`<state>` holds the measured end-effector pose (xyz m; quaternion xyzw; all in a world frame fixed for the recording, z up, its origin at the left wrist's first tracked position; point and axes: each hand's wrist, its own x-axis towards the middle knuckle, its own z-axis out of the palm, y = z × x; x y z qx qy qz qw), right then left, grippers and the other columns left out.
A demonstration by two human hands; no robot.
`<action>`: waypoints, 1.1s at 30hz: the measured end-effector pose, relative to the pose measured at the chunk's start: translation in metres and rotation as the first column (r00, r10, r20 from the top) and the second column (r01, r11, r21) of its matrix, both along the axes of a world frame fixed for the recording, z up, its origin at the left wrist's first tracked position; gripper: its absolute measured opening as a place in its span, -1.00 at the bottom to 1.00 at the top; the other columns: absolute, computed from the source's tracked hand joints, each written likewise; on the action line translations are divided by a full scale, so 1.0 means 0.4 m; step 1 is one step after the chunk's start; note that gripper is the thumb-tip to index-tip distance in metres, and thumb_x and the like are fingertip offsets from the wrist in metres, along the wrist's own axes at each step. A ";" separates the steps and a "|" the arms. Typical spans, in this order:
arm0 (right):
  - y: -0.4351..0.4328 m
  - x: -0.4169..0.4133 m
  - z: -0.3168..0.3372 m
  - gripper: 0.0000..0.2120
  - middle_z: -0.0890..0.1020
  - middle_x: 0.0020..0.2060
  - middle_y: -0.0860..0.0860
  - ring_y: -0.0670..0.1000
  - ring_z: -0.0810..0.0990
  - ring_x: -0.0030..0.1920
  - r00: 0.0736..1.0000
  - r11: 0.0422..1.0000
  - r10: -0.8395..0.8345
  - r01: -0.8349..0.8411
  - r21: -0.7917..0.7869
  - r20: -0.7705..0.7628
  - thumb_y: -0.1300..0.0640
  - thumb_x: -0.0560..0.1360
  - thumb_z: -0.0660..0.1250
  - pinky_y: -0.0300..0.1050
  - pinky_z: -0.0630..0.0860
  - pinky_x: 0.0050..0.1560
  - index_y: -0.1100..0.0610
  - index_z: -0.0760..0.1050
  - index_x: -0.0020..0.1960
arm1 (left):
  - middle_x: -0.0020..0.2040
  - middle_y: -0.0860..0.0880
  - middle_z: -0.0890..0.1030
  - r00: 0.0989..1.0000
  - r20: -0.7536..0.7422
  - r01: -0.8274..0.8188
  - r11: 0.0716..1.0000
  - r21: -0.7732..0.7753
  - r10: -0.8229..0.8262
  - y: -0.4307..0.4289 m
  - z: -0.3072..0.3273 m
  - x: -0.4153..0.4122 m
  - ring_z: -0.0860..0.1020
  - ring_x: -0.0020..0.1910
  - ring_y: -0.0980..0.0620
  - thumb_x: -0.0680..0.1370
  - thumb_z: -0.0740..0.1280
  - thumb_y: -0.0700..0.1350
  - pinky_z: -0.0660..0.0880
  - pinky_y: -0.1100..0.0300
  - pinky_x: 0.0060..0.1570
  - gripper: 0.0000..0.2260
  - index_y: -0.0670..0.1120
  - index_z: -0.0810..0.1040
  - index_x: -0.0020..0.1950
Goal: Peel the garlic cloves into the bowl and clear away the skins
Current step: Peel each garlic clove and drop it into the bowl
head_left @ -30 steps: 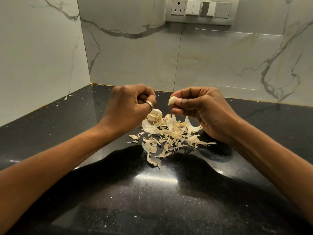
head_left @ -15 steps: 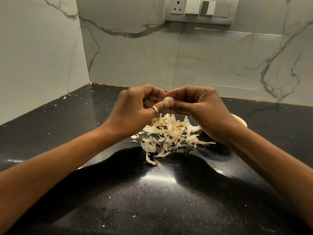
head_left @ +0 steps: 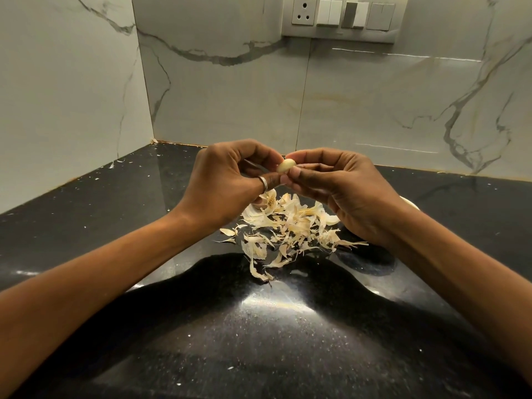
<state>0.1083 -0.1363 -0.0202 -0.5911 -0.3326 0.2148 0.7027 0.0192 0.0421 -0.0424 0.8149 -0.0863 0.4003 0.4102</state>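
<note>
A pale garlic clove [head_left: 285, 165] is pinched between the fingertips of both hands, held above the counter. My left hand [head_left: 227, 180], with a ring on one finger, touches the clove from the left. My right hand [head_left: 342, 185] grips it from the right. Below the hands lies a heap of dry garlic skins [head_left: 288, 228] with a piece of garlic bulb [head_left: 269, 201] at its far left side. Only a sliver of the pale bowl's rim [head_left: 410, 203] shows behind my right wrist; its inside is hidden.
The black speckled counter [head_left: 259, 326] runs into a corner of marble wall tiles [head_left: 230, 90]. Small skin flakes [head_left: 121, 162] lie scattered along the left wall edge. A socket and switch plate [head_left: 342, 18] sits high on the back wall.
My left hand has moved right and met my right hand at the clove. Both hands have risen slightly, and more of the clove shows between the fingertips.
</note>
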 end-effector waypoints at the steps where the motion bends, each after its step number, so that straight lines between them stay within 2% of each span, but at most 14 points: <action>1: -0.002 -0.001 0.002 -0.77 0.74 -0.03 0.19 0.05 0.73 -0.05 1.000 1.000 0.004 -0.004 0.004 -0.010 0.42 0.49 0.35 -0.22 0.66 -0.04 0.30 0.61 0.12 | -0.10 0.03 0.71 1.000 0.003 -0.003 1.000 0.003 0.003 -0.001 0.000 0.000 0.71 -0.20 0.11 0.41 0.57 -0.13 0.65 0.17 -0.35 -0.78 -0.10 0.68 0.03; 7: 0.000 -0.005 0.004 -0.78 0.73 -0.02 0.23 0.04 0.72 -0.10 1.000 1.000 -0.016 0.016 -0.011 -0.015 0.38 0.53 0.35 -0.23 0.65 -0.09 0.33 0.61 0.16 | -0.10 0.03 0.71 1.000 0.000 -0.011 1.000 0.013 0.011 -0.001 -0.001 0.001 0.70 -0.20 0.11 0.38 0.56 -0.05 0.64 0.22 -0.31 -0.73 -0.11 0.69 0.02; 10: 0.001 -0.004 0.002 -0.78 0.72 0.00 0.22 0.04 0.71 -0.09 0.999 0.998 -0.041 0.041 -0.039 0.009 0.38 0.54 0.35 -0.22 0.65 -0.09 0.32 0.62 0.17 | -0.10 0.01 0.72 1.000 -0.010 -0.001 1.000 0.025 0.001 -0.003 -0.005 0.001 0.71 -0.19 0.10 0.37 0.58 -0.09 0.65 0.23 -0.27 -0.72 -0.13 0.70 0.03; 14: 0.002 -0.005 0.002 -0.76 0.72 -0.01 0.20 0.05 0.71 -0.10 0.998 0.998 -0.064 0.064 -0.029 -0.017 0.40 0.52 0.35 -0.23 0.64 -0.14 0.33 0.60 0.18 | -0.07 -0.04 0.73 0.998 -0.058 0.028 0.999 -0.042 -0.030 -0.009 -0.006 0.000 0.72 -0.17 0.06 0.39 0.57 -0.10 0.68 0.12 -0.24 -0.70 -0.16 0.70 0.09; 19: -0.001 -0.008 0.001 -0.75 0.72 -0.03 0.24 0.08 0.72 -0.08 0.997 0.997 -0.076 0.076 0.003 -0.030 0.37 0.46 0.41 -0.23 0.65 -0.13 0.34 0.59 0.13 | -0.05 -0.08 0.73 0.984 -0.144 0.080 0.982 -0.171 -0.105 -0.008 0.001 -0.003 0.73 -0.09 -0.02 0.44 0.52 -0.17 0.69 0.00 -0.17 -0.76 -0.14 0.70 0.09; 24: 0.002 -0.005 -0.006 -0.89 0.73 -0.08 0.19 0.08 0.72 -0.06 0.993 0.993 -0.103 0.106 -0.046 0.062 0.31 0.49 0.41 -0.21 0.66 -0.07 0.26 0.65 0.01 | -0.08 -0.10 0.72 0.948 -0.236 0.138 0.944 -0.300 -0.213 -0.016 0.009 -0.010 0.72 -0.06 -0.04 0.46 0.49 -0.24 0.69 0.05 -0.11 -0.68 -0.12 0.62 0.21; 27: -0.001 -0.004 -0.001 -0.85 0.73 -0.03 0.21 0.08 0.73 -0.03 0.991 0.994 -0.079 0.086 -0.062 0.104 0.37 0.53 0.37 -0.22 0.66 -0.04 0.30 0.64 0.07 | -0.06 -0.12 0.72 0.935 -0.238 0.161 0.911 -0.381 -0.264 -0.014 0.013 -0.014 0.72 -0.03 -0.05 0.47 0.47 -0.27 0.68 0.08 -0.08 -0.72 -0.11 0.65 0.16; 33: -0.008 -0.010 0.001 -0.84 0.75 -0.05 0.13 0.06 0.75 -0.04 0.921 0.981 -0.114 0.165 -0.107 0.373 0.35 0.52 0.40 -0.22 0.65 -0.03 0.25 0.65 0.09 | -0.05 -0.12 0.73 0.924 -0.249 0.145 0.870 -0.471 -0.289 -0.016 0.019 -0.015 0.72 -0.04 -0.07 0.45 0.48 -0.30 0.68 0.08 -0.06 -0.72 -0.17 0.65 0.16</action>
